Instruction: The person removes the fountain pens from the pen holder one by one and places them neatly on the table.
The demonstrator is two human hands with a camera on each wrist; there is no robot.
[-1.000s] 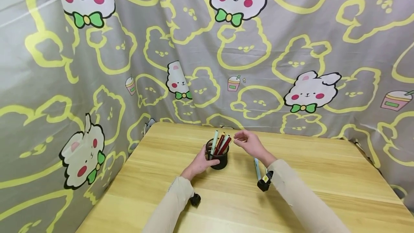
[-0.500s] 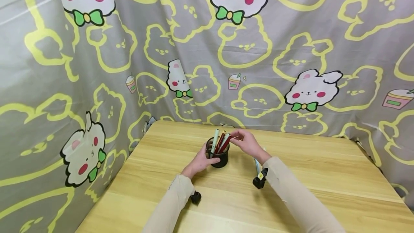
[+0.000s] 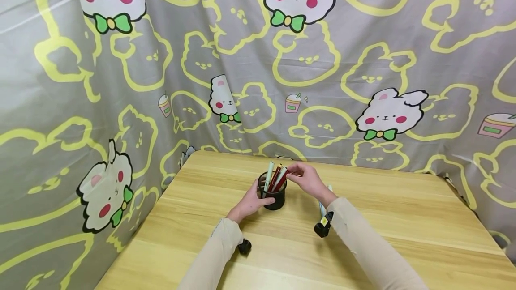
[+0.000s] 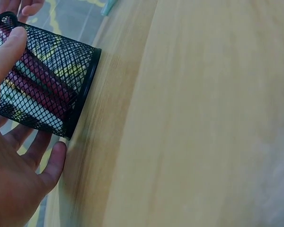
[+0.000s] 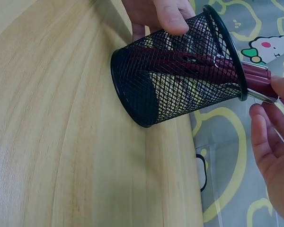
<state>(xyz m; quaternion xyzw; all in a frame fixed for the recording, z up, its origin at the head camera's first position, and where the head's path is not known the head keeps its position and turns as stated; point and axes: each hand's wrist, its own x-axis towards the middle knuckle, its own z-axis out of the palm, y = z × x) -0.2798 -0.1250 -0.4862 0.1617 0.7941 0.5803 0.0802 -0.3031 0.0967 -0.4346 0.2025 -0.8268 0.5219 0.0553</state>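
Observation:
A black mesh pen holder (image 3: pixel 273 195) stands mid-table with several pens in it, red ones and a pale green one (image 3: pixel 268 174). My left hand (image 3: pixel 251 202) grips the holder from the left, thumb over its wall; the holder (image 4: pixel 42 75) fills the left wrist view's top left, with my left hand (image 4: pixel 38 97) around it. My right hand (image 3: pixel 303 177) reaches in from the right and pinches the top end of a red pen (image 3: pixel 283 177). In the right wrist view the red pen (image 5: pixel 253 80) juts past the rim of the holder (image 5: pixel 175 85), against my right hand (image 5: pixel 273 106).
A light blue pen (image 3: pixel 322 207) lies on the wooden table (image 3: pixel 395 218) behind my right wrist. Grey cloth printed with bunnies (image 3: pixel 298 57) hangs close around the table's far and left edges. Bare tabletop stretches to the right and front.
My right hand moved left from open air to the pens and closed its fingertips on the red pen's top. The left hand stayed on the holder.

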